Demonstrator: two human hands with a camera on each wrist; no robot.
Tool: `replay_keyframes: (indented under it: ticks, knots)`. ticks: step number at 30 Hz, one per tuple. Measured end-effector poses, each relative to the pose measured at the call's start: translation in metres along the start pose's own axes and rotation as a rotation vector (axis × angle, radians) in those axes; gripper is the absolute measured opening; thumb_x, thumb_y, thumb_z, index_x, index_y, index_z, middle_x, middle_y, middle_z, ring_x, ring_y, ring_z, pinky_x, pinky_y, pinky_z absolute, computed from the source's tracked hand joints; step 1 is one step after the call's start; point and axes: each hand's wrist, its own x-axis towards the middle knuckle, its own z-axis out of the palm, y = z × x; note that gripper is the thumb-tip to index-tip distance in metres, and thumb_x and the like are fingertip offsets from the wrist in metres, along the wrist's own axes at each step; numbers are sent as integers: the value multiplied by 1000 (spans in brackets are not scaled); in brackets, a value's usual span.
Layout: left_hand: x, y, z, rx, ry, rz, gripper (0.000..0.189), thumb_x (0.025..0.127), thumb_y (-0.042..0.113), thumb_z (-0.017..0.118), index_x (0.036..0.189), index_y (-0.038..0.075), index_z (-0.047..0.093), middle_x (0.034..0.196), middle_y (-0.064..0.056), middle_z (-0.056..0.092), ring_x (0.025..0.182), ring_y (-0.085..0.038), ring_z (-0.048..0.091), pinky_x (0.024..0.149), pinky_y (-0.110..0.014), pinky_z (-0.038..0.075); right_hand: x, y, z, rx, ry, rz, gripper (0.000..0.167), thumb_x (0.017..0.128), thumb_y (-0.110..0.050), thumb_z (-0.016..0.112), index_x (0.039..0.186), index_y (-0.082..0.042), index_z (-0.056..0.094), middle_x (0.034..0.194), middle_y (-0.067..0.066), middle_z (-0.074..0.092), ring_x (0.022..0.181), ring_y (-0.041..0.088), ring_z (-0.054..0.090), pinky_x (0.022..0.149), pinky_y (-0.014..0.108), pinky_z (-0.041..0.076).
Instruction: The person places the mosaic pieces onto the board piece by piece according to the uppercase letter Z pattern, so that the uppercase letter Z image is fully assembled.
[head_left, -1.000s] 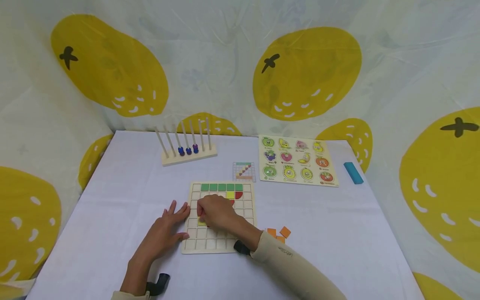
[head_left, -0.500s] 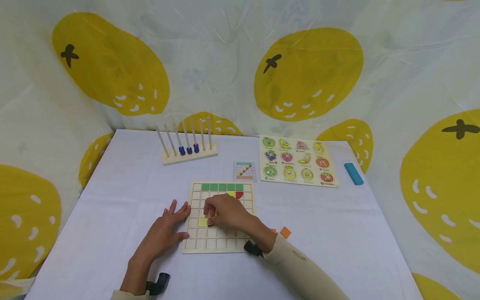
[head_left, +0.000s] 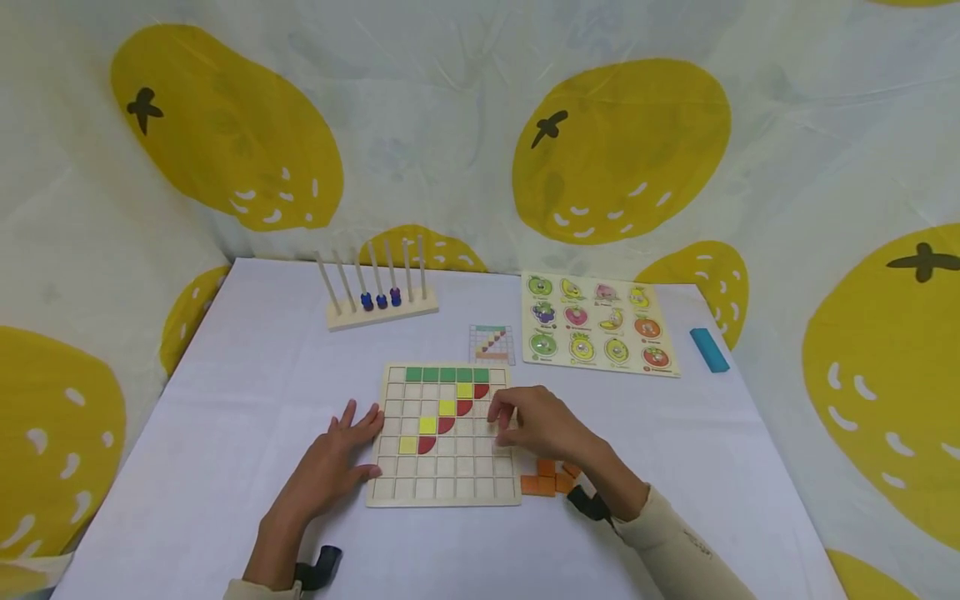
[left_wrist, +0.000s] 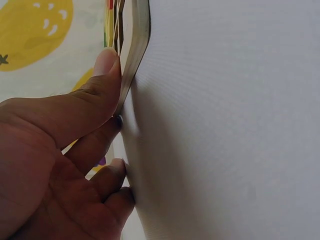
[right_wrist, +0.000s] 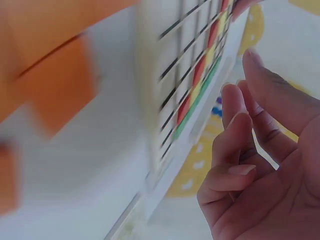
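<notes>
A square wooden grid board lies at the table's middle. Green square tiles line its top row, and yellow squares paired with red quarter-round tiles step diagonally below. My left hand, fingers spread, rests against the board's left edge; the left wrist view shows its thumb at the rim. Above the board's right edge hovers my right hand, its fingers loosely bent. Nothing sits between that thumb and fingers in the right wrist view. Loose orange square tiles lie beside the board's lower right corner.
Behind the board lies a small pattern card. A wooden peg stand with a few blue beads is at the back left. A fruit puzzle board and a teal block occupy the back right.
My right hand has lifted from the lower yellow and red tiles and moved right to the board's edge, uncovering the diagonal. The left hand stays at the left edge.
</notes>
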Motion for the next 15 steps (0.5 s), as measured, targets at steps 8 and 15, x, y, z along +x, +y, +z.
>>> replay_keyframes:
  ticks: [8, 15]
  knots:
    - [0, -1, 0, 0, 2, 11, 90, 77, 13, 93, 157, 9, 50, 166, -7, 42, 163, -44, 21, 127, -67, 26, -31, 24, -4, -6, -60, 86, 28, 79, -16, 94, 97, -22, 74, 89, -5, 68, 81, 16, 58, 67, 26, 49]
    - [-1, -2, 0, 2, 0, 10, 91, 78, 14, 93, 157, 10, 50, 167, -7, 41, 163, -44, 20, 126, -67, 26, -45, 32, 9, -56, -106, 39, 34, 72, -14, 99, 93, -21, 73, 88, -8, 69, 83, 15, 59, 70, 25, 49]
